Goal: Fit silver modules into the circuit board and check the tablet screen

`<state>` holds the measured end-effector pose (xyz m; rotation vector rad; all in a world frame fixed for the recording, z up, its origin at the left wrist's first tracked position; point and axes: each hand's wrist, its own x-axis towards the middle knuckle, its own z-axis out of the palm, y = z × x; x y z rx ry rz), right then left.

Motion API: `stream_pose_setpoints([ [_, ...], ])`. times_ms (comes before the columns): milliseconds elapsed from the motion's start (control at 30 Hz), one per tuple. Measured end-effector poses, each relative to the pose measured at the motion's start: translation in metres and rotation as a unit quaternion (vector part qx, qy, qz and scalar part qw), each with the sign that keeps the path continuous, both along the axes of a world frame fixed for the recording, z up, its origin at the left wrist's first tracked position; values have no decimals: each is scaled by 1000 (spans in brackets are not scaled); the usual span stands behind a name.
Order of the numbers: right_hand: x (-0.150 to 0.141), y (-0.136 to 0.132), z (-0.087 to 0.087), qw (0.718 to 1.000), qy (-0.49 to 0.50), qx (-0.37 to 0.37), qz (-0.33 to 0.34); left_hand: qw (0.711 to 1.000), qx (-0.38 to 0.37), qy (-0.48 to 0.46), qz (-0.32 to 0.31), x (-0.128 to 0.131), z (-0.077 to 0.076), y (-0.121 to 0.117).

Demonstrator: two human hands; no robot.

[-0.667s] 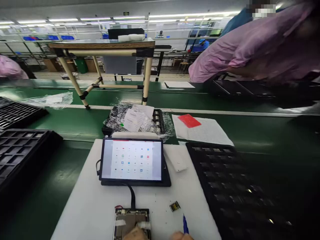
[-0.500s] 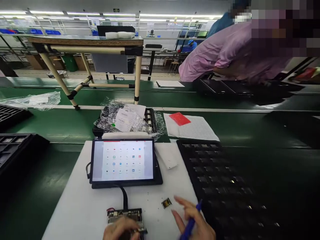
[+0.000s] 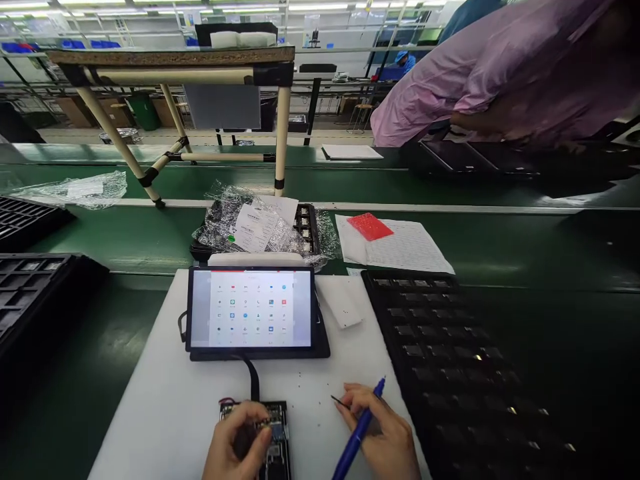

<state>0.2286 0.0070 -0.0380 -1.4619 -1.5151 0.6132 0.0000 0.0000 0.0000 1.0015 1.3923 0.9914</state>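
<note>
A bare circuit board (image 3: 280,433) lies flat on a white plastic cutting board (image 3: 150,420) on the table, close to the person, its long axis pointing straight ahead toward a lit tablet (image 3: 250,310) that shows rows of app icons. A black cable (image 3: 254,380) runs from the board's far end to the tablet, so the two appear connected. The board has no casing around it. The hands are apart: the left hand (image 3: 235,447) clamps down on the board's middle, and the right hand (image 3: 380,427) grips a blue pen (image 3: 357,427), with a thin dark sliver at the fingertips, too small to identify. A black tray (image 3: 450,373) lies just right of the cutting board.
</note>
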Motion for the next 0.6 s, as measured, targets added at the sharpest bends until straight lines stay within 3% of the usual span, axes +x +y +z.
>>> stream_pose_setpoints([
  [100,-8,-6,6,987,143,-67,11,1000,-10,-10,-19,-2,-1,1],
  [233,-30,-15,16,938,304,-150,66,997,-38,-62,-36,3,6,1],
  [367,-47,-16,9,886,378,-233,136,983,-112,-131,-58,10,20,1],
  [467,-52,-16,3,848,427,-258,178,984,-110,-129,-52,12,26,2],
  [600,-56,-16,14,844,448,-256,144,988,-102,-111,-42,10,28,3],
])
